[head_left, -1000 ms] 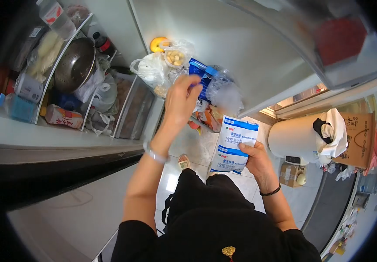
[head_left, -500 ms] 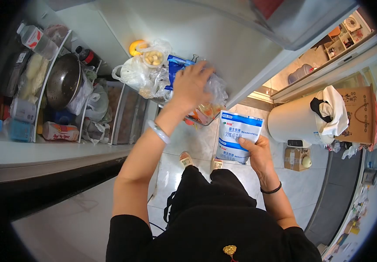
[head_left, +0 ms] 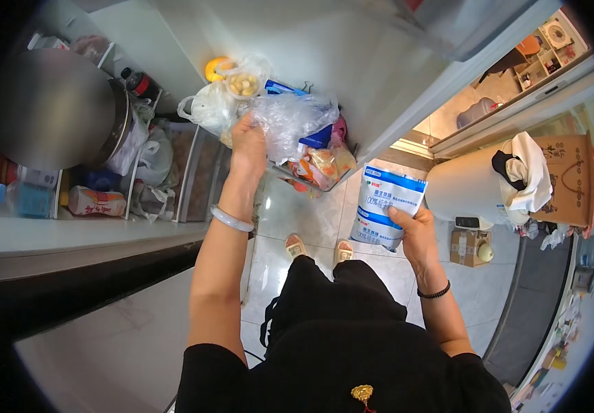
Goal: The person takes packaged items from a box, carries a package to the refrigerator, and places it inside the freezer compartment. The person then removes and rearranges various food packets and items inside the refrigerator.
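My left hand (head_left: pixel 249 146) grips a crumpled clear plastic bag (head_left: pixel 293 124) in front of the fridge door shelf. Behind and below the bag sit a dark blue packet (head_left: pixel 316 138) and an orange-and-red food packet (head_left: pixel 323 167). Left of it are a white plastic bag (head_left: pixel 213 107), a bag with pale round pieces (head_left: pixel 243 85) and a yellow-orange fruit (head_left: pixel 216 69). In my right hand (head_left: pixel 417 230) is a blue-and-white milk pouch (head_left: pixel 385 206), pinched at its right edge with the thumb on its front.
Fridge shelves at left hold a cola bottle (head_left: pixel 139 84), bagged food and a pan partly covered by a grey blur. At right stand a white bin-like container (head_left: pixel 465 186) with cloths, a brown carton (head_left: pixel 564 180) and a small cardboard box (head_left: pixel 467 248).
My left hand has drawn back left, now holding the clear plastic bag lifted from the door shelf. The milk pouch in my right hand has shifted slightly right and up.
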`<state>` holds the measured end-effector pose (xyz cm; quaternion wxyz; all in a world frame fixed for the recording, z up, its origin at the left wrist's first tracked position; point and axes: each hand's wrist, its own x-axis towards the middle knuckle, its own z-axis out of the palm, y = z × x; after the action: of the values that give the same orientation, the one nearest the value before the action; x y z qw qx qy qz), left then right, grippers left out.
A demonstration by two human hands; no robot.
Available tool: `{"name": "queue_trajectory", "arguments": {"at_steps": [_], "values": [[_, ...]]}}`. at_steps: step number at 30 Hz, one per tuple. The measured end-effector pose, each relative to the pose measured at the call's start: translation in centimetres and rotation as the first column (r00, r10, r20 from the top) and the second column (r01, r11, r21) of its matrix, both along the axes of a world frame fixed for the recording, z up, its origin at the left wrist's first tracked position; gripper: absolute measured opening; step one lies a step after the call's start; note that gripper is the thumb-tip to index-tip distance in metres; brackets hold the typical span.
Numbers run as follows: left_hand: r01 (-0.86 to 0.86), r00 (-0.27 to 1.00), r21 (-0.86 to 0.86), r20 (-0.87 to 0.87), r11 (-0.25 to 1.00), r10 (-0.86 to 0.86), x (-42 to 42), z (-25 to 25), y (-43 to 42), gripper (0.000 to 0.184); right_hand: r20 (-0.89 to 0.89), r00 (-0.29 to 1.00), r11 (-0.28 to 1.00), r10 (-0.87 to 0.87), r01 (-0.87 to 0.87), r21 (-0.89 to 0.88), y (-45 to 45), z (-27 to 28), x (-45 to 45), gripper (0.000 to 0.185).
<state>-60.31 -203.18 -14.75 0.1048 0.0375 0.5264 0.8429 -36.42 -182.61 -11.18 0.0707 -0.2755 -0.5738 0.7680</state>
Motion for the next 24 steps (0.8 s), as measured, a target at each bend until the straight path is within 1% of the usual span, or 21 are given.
{"name": "queue_trajectory", "arguments": {"at_steps": [2,4,6,7,8,9,10,11,12,13,14,15,16,17,18,20,21,22,23,24], "values": [[-0.006,0.999,0.052,0.037,0.999,0.004,0.4,0.8,-0.2,0.027,-0.005,1.0,1.0,0.005,-0.005,-0.006,-0.1,0.2,-0.1,0.022],[-0.018,0.999,0.05,0.037,0.999,0.017,1.1,1.2,-0.4,0.029,-0.01,1.0,1.0,0.01,-0.011,-0.013,-0.1,0.2,-0.1,0.023],[-0.029,0.999,0.049,0.034,0.998,0.027,2.4,1.9,-0.4,0.031,0.019,1.0,0.993,0.008,-0.006,-0.121,-0.2,-0.1,-0.2,0.025],[-0.029,0.998,-0.092,-0.064,0.995,0.024,3.6,2.5,-0.3,0.034,0.018,1.0,0.993,0.008,-0.006,-0.121,-0.4,-0.3,-0.4,0.025],[-0.041,0.987,-0.23,-0.159,0.972,0.004,5.1,3.1,-0.1,0.036,0.024,1.0,0.985,0.009,-0.005,-0.174,-0.6,-0.5,-0.6,0.026],[0.009,0.967,-0.246,-0.243,0.969,-0.071,7.1,3.8,0.3,0.039,0.032,0.999,0.974,0.01,-0.003,-0.227,-0.8,-0.7,-0.6,0.028],[0.056,0.936,-0.267,-0.322,0.962,-0.144,9.4,4.1,1.0,0.042,0.035,0.999,0.974,0.009,-0.001,-0.228,-0.9,-1.1,-0.5,0.028],[0.01,0.872,-0.37,-0.452,0.929,-0.189,11.4,3.2,1.8,0.046,0.032,0.999,0.944,0.031,-0.019,-0.331,-1.1,-1.6,-0.5,0.03],[-0.045,0.788,-0.561,-0.529,0.826,-0.316,13.4,3.8,2.3,0.044,0.025,0.998,0.902,0.054,-0.038,-0.429,-1.4,-1.9,-0.4,0.033],[-0.081,0.724,-0.609,-0.58,0.789,-0.374,15.0,3.4,3.0,0.043,-0.015,0.995,0.873,0.097,-0.092,-0.479,-1.6,-1.9,-0.1,0.038],[-0.121,0.654,-0.651,-0.62,0.75,-0.433,16.3,3.0,3.5,0.043,-0.014,0.995,0.873,0.098,-0.093,-0.479,-2.0,-1.8,0.2,0.038],[-0.121,0.656,-0.651,-0.619,0.75,-0.432,17.3,3.0,3.9,0.043,-0.054,0.996,0.865,0.072,-0.09,-0.494,-2.4,-1.7,0.7,0.039],[-0.127,0.638,-0.681,-0.613,0.722,-0.466,18.3,3.3,4.3,0.043,-0.094,0.995,0.857,0.045,-0.086,-0.507,-2.6,-1.7,1.1,0.04],[-0.135,0.621,-0.708,-0.605,0.693,-0.498,18.8,3.5,4.4,0.042,-0.06,0.996,0.892,0.072,-0.091,-0.443,-2.3,-2.4,1.4,0.035],[-0.136,0.623,-0.707,-0.606,0.694,-0.495,19.0,3.6,4.4,0.042,-0.06,0.995,0.893,0.075,-0.094,-0.441,-2.0,-2.5,1.7,0.035],[0.085,0.695,-0.699,-0.469,0.71,-0.544,19.3,3.7,4.3,0.043,0.044,0.996,0.945,0.076,-0.058,-0.322,-1.5,-2.6,2.3,0.033],[0.084,0.695,-0.701,-0.468,0.708,-0.546,18.6,3.7,3.9,0.043,0.043,0.996,0.944,0.076,-0.058,-0.325,-1.1,-2.9,2.7,0.033],[0.374,0.681,-0.633,-0.309,0.678,-0.664,17.0,3.9,3.4,0.042,0.091,0.994,0.938,0.052,-0.017,-0.346,-0.7,-3.1,3.1,0.036],[0.628,0.61,-0.496,-0.163,0.599,-0.775,15.2,4.1,2.9,0.041,0.141,0.99,0.932,0.029,0.025,-0.363,-0.5,-3.2,3.3,0.04],[0.434,0.673,-0.608,-0.27,0.664,-0.688,13.0,4.4,2.3,0.041,0.14,0.99,0.931,0.025,0.028,-0.364,-0.4,-3.0,3.4,0.04]]}}
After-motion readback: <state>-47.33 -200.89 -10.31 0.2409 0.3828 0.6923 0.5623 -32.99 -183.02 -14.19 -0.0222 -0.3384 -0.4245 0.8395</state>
